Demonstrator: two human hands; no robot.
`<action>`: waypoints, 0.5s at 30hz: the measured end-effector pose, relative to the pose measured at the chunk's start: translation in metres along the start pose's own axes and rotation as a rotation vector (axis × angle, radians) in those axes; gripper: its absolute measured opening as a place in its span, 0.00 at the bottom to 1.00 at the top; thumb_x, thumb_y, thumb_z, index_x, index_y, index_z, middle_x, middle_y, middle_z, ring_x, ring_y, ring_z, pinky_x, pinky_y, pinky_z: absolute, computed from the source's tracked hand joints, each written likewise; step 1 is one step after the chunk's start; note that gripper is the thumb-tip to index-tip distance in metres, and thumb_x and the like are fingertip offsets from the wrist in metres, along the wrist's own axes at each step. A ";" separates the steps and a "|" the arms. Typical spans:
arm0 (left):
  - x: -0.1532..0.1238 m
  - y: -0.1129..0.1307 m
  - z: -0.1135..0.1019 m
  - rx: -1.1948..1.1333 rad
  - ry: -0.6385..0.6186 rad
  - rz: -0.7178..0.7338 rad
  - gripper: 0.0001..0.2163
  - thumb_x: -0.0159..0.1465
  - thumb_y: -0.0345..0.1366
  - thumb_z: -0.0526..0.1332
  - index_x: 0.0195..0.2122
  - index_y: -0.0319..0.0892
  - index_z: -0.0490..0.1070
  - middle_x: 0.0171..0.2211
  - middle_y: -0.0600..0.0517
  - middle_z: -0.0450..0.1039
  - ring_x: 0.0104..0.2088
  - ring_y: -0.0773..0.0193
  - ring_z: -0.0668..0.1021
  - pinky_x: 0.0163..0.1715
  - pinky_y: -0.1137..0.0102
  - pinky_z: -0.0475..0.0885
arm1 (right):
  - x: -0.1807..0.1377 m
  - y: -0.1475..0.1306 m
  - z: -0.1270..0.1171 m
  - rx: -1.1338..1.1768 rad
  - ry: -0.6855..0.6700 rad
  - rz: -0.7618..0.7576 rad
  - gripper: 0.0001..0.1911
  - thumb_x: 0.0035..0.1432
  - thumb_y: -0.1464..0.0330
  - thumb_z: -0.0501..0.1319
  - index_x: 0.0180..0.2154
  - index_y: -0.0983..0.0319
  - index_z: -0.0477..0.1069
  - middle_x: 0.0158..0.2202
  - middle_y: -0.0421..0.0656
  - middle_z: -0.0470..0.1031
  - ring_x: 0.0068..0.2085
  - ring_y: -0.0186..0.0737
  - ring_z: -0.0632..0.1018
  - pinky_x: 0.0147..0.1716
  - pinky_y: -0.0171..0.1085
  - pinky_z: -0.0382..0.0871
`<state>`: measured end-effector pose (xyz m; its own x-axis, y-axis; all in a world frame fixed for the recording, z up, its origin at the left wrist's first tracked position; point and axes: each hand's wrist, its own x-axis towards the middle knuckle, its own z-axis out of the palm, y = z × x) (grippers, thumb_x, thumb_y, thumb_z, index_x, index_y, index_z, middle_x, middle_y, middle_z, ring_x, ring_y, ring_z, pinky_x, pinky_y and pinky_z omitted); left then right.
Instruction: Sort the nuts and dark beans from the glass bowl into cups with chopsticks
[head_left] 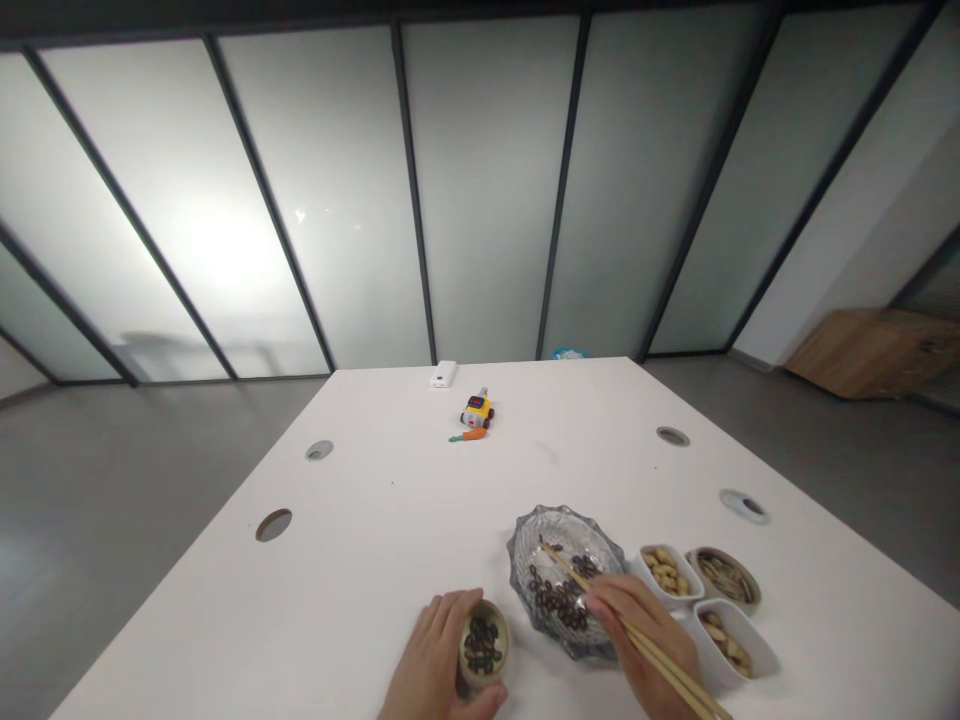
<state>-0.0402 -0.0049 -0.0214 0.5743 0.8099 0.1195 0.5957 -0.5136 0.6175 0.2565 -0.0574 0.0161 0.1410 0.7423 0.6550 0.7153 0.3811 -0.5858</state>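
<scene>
My left hand [442, 650] is closed around a small pale cup [504, 655] standing at the table's near side, with several dark beans [481, 645] inside it. A pair of wooden chopsticks [652, 655] is gripped in my right hand [637, 625]. Their tips reach into a clear glass bowl [525, 535] with a scalloped rim, where many dark brown beans [562, 600] lie spread. Whether the tips pinch a bean is too small to make out.
Right of the bowl stand a white dish of nuts [666, 572], a round bowl of slender brown pieces [724, 578] and another white dish [765, 655] of pale pieces. Farther back on the white table [405, 540] are a toy carrot [472, 435], a yellow toy car [478, 410] and a white device [444, 374].
</scene>
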 end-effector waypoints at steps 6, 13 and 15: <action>0.000 0.000 -0.002 -0.003 0.011 0.026 0.37 0.56 0.39 0.72 0.67 0.47 0.64 0.59 0.42 0.74 0.58 0.44 0.76 0.60 0.51 0.72 | 0.015 -0.029 -0.015 0.097 0.134 0.047 0.18 0.72 0.57 0.59 0.33 0.56 0.81 0.33 0.43 0.84 0.34 0.41 0.85 0.34 0.33 0.82; -0.001 -0.002 -0.002 0.014 0.066 0.093 0.36 0.59 0.46 0.73 0.67 0.47 0.65 0.57 0.43 0.76 0.55 0.46 0.79 0.56 0.55 0.76 | 0.020 -0.056 -0.009 0.328 -0.100 0.079 0.21 0.72 0.55 0.58 0.29 0.56 0.78 0.27 0.40 0.81 0.28 0.38 0.83 0.29 0.30 0.79; -0.001 0.000 -0.003 0.041 0.073 0.079 0.36 0.57 0.43 0.74 0.66 0.47 0.66 0.57 0.44 0.77 0.54 0.47 0.79 0.56 0.56 0.77 | 0.019 -0.054 -0.010 0.298 -0.046 0.080 0.21 0.72 0.56 0.58 0.30 0.56 0.78 0.28 0.41 0.81 0.29 0.39 0.83 0.30 0.31 0.80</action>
<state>-0.0420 -0.0046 -0.0194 0.5787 0.7841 0.2242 0.5733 -0.5866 0.5720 0.2276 -0.0697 0.0649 0.1528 0.7980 0.5830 0.4698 0.4603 -0.7532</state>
